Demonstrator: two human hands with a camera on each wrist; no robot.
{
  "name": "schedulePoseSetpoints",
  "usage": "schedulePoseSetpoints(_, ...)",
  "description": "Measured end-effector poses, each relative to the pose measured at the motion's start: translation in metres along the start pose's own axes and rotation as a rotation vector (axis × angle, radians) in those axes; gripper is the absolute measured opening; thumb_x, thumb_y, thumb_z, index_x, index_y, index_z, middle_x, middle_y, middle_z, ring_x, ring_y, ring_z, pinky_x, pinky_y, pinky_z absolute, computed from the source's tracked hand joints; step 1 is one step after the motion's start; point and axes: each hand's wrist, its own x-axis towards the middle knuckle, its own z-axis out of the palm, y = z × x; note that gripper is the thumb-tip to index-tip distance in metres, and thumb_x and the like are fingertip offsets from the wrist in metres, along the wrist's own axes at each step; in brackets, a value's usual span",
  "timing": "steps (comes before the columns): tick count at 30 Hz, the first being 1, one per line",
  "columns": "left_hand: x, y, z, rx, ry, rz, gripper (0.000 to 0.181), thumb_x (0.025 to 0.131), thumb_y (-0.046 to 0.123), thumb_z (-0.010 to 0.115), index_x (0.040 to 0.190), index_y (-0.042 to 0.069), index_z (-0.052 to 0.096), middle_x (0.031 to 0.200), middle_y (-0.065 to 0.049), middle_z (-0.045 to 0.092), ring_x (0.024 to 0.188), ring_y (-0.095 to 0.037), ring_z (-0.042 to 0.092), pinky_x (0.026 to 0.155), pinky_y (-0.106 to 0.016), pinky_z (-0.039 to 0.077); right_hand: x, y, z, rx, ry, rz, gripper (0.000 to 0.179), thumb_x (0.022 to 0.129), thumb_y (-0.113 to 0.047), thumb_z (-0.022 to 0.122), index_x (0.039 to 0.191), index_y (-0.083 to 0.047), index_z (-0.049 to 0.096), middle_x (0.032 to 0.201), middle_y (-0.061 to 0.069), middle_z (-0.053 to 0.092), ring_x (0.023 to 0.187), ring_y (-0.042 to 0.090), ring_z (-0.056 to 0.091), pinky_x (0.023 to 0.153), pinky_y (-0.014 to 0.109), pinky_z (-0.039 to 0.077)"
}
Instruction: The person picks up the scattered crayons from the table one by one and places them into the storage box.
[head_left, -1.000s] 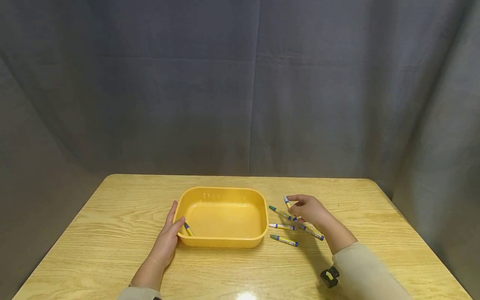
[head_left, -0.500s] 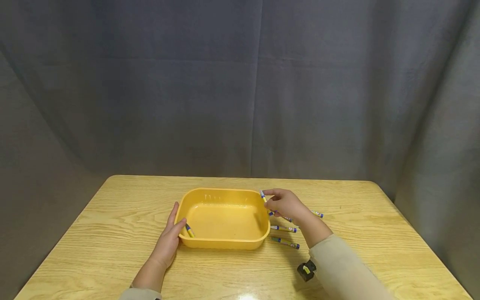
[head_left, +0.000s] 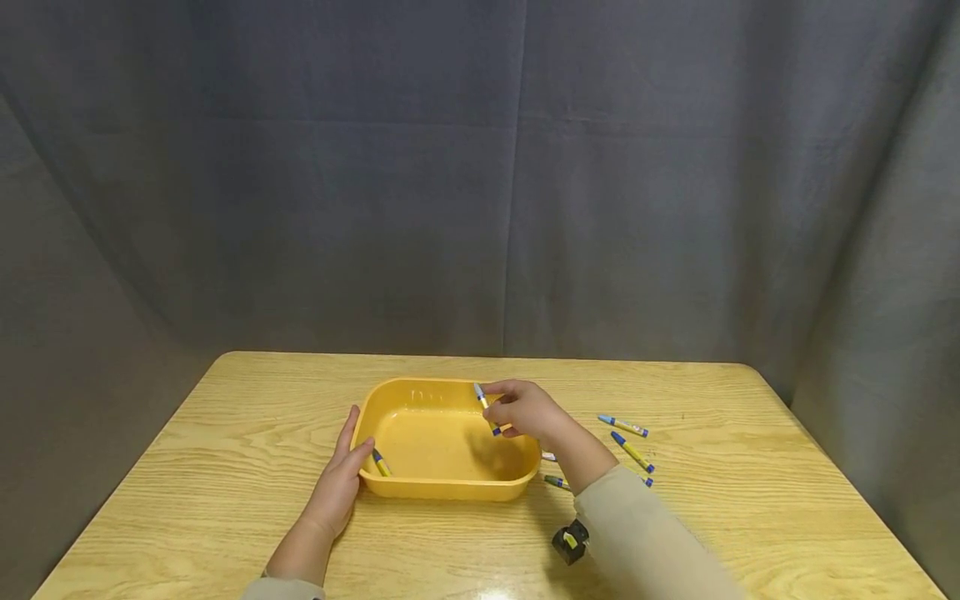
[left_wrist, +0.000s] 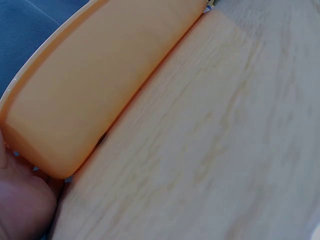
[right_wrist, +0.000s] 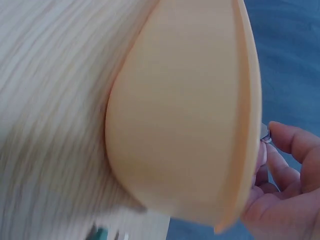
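Observation:
A yellow plastic tray [head_left: 450,489] stands on the table, with a dark-tipped crayon [head_left: 382,464] inside at its left end. My left hand [head_left: 332,492] grips the tray's left side, thumb over the rim and fingers along the outer wall. Over the right part of the tray, my right hand [head_left: 527,412] pinches a light blue crayon [head_left: 483,400] in a yellow and blue wrapper, tilted, between thumb and fingers. The tray's wall [right_wrist: 180,110] hides most of that crayon in the right wrist view. The left wrist view shows the tray's outer side [left_wrist: 100,85] and part of the left hand.
Right of the tray several crayons lie loose, among them a light blue one [head_left: 622,425], a dark blue one [head_left: 632,452] and a green one [head_left: 557,482]. My right forearm partly covers some. A grey curtain [head_left: 480,183] hangs behind the wooden table [head_left: 420,550].
My right hand has carried the light blue crayon leftward, from above the loose crayons to over the tray. The left hand keeps its hold on the tray's left side.

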Motion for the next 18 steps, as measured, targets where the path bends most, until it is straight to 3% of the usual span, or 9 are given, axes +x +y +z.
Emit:
schedulePoseSetpoints(12, 0.0, -0.001, -0.001, 0.012, 0.005, 0.0, 0.066, 0.107, 0.031, 0.031, 0.157, 0.031, -0.012, 0.165, -0.009, -0.013, 0.152, -0.039, -0.007, 0.122, -0.058, 0.005, 0.014, -0.005, 0.05, 0.13, -0.118, -0.004, 0.042, 0.09, -0.007, 0.064, 0.132, -0.006, 0.061, 0.089, 0.0, 0.056, 0.073, 0.011, 0.051, 0.072, 0.029, 0.056)
schedulePoseSetpoints(18, 0.002, -0.003, 0.0, 0.002, -0.019, 0.009, 0.067, 0.107, 0.031, 0.031, 0.157, 0.029, -0.014, 0.166, -0.013, -0.009, 0.152, -0.041, 0.004, 0.121, -0.058, 0.013, 0.02, -0.006, 0.07, 0.174, -0.146, 0.022, 0.043, 0.089, -0.006, 0.066, 0.131, -0.007, 0.061, 0.081, 0.0, 0.054, 0.068, 0.012, 0.051, 0.069, 0.027, 0.054)
